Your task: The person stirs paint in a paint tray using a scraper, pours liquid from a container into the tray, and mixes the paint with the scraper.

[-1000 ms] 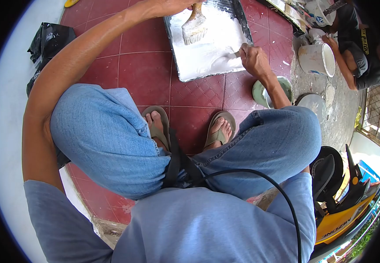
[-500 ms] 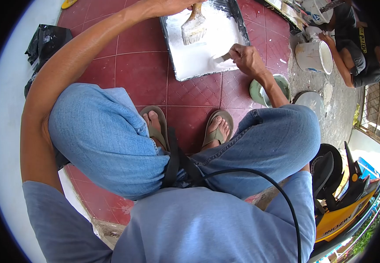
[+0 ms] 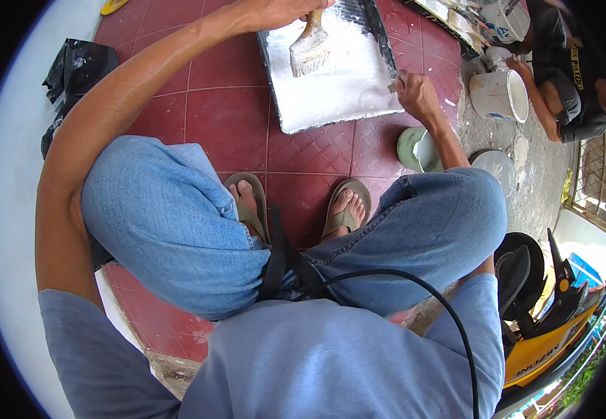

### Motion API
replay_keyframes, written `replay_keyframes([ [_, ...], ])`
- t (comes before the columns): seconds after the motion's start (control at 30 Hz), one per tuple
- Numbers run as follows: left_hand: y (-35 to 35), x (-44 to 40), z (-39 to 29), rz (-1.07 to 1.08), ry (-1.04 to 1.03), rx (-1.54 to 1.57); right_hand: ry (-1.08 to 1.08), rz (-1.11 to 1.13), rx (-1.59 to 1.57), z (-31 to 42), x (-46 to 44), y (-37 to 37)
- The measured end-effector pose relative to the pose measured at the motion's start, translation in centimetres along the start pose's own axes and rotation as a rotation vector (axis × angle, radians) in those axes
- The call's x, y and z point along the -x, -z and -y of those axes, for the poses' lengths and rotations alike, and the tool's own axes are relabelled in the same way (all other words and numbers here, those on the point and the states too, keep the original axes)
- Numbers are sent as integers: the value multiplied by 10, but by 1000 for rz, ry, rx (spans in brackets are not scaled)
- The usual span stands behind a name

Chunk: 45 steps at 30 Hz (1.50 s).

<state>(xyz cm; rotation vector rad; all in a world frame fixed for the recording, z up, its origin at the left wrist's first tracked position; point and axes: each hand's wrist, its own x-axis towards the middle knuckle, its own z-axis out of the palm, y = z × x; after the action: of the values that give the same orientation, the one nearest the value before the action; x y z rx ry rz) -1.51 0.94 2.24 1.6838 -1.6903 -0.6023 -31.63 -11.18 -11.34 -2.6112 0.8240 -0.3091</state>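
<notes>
clock read on the frame, 12 straight ahead of the wearer, 6 at the torso. left hand [image 3: 285, 10], cut by the upper edge near 12, is closed around the handle of a wide paintbrush [image 3: 310, 50]; brush extends to about 5 o'clock of that hand, bristles down toward 6, over a black-rimmed tray [image 3: 384, 43]. contact between bristles and the white paint [image 3: 334, 98] in the tray: cannot tell. tray sits on red tiles [image 3: 226, 126] just past 12, slightly skewed, lying at 5 o'clock of the left hand and 9 to 10 of the right. right hand [image 3: 420, 96] is fisted just outside the tray's 3-to-4 o'clock rim, gripping a small tool [image 3: 392, 88]; only a short piece shows past the fingers, type unclear. brush lies at 10 o'clock of this hand. green pot [image 3: 407, 149] stands at the right hand's 6, near the forearm. further out at 2 o'clock: a pale bucket [image 3: 488, 96], then a second person [image 3: 582, 84] in dark clothing. black bag [image 3: 83, 68] at 10 o'clock, beside the wall, well apart from both hands.
</notes>
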Motion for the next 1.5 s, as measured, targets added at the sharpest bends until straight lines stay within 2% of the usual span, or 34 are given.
replay_keyframes([
  [0.07, 0, 0, 1, 3, 8, 49, 42, 91, -15, -1, 9, -5],
  [0.17, -3, -2, 3, 9, -13, 24, 1, 34, -213, 5, 1, -1],
  [0.3, -3, 1, -1, -2, -21, 7, -106, -43, -14, -3, 1, 10],
  [0.37, -1, 3, -4, 9, 6, 45, -57, 34, 39, -5, 6, -3],
  [0.43, -2, 3, -4, 22, 9, 51, -45, 134, -205, 11, 5, 0],
  [0.53, -2, 2, -3, 26, -15, 10, -67, -54, -237, 3, -4, -3],
  [0.63, -2, 2, -5, 20, 5, 8, -33, -59, 90, 1, 1, 4],
  [0.67, -2, 2, -6, 25, 31, 22, 3, -57, 114, 5, 6, 4],
  [0.77, -1, 2, -4, 15, 21, -27, -28, 81, -188, 14, 8, 7],
  [0.8, -1, 2, -5, 9, 4, -60, -60, 42, -214, 9, 4, 6],
  [0.93, -3, 2, -7, 14, 51, -1, -67, -139, 54, -10, -1, 7],
  [1.07, -2, 2, -5, 12, 53, 18, 6, 7, -34, -7, 3, 5],
  [1.17, -3, 2, -3, 24, 37, 5, -105, -69, -2, 1, -8, 15],
  [1.3, -1, 0, -5, 33, 62, 3, 37, -170, 120, 8, -8, 14],
  [1.4, -2, -1, 0, 8, 23, 8, 37, -56, 85, 14, -2, 15],
  [1.5, -3, -1, 2, 13, 20, -2, 24, -92, 90, 21, -7, 25],
])
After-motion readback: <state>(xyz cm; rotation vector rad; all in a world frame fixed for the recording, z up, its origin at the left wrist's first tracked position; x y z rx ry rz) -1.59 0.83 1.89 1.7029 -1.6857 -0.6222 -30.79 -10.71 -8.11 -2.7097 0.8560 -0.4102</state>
